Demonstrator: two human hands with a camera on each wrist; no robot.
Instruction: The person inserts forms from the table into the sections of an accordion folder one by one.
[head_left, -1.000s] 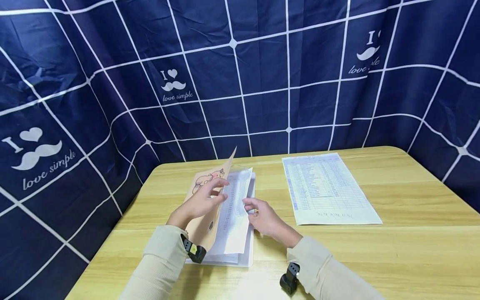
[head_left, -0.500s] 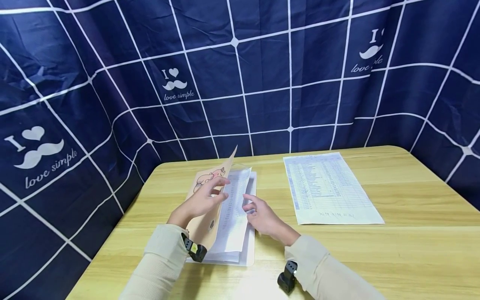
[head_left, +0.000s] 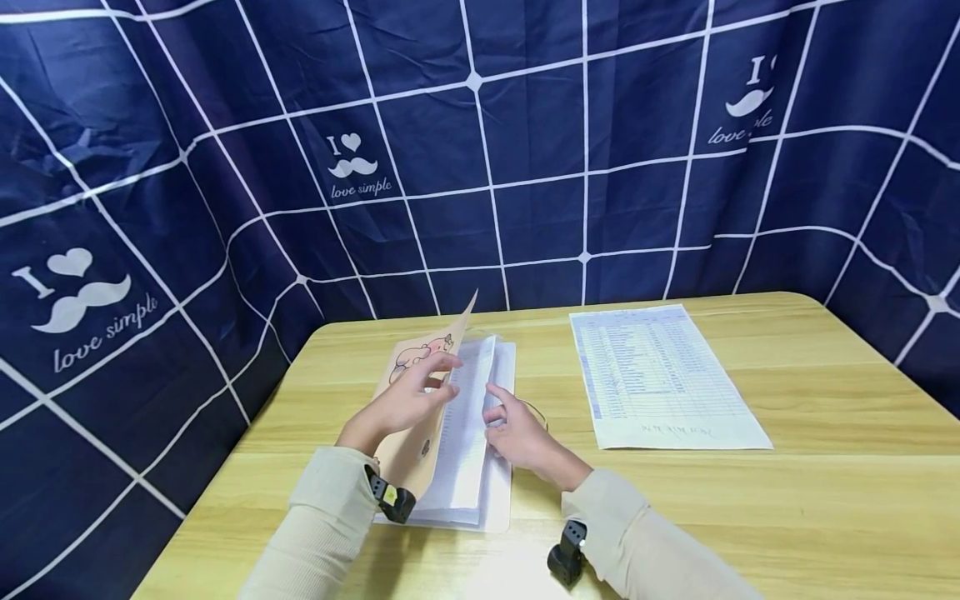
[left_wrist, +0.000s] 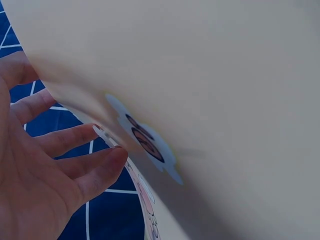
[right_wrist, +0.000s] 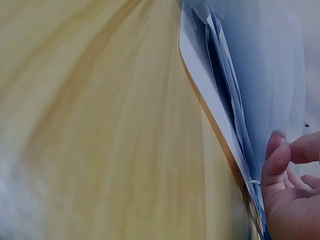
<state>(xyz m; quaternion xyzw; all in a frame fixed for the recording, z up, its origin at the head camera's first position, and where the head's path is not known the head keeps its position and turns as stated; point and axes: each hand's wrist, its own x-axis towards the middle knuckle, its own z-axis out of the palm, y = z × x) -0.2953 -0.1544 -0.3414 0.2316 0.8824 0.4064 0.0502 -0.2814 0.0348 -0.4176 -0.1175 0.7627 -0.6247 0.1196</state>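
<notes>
A beige folder with cartoon drawings lies half open on the table, its front cover (head_left: pixel 411 458) raised and tilted. My left hand (head_left: pixel 411 398) holds that cover near its free edge, thumb and fingertips at the edge. In the left wrist view the cover (left_wrist: pixel 225 100) bends beside the fingers. Inside lie printed paper sheets (head_left: pixel 467 467) over the white back panel (head_left: pixel 498 492). At the sheets' right edge, my right hand (head_left: pixel 525 435) pinches the paper with thumb and index finger. The sheets (right_wrist: pixel 260 75) stand lifted off the panel in the right wrist view.
A thin cord loop (head_left: pixel 537 410) sticks out beside the right hand. To the right, a printed table sheet (head_left: pixel 660 375) with handwriting lies flat on the wooden table (head_left: pixel 810 517). A dark blue gridded curtain (head_left: pixel 525 208) hangs behind and at both sides.
The sheets' right edge has swung a little left and up, towards the cover. The right hand has shifted slightly, and the cord loop now shows beside it. The left hand stays on the cover.
</notes>
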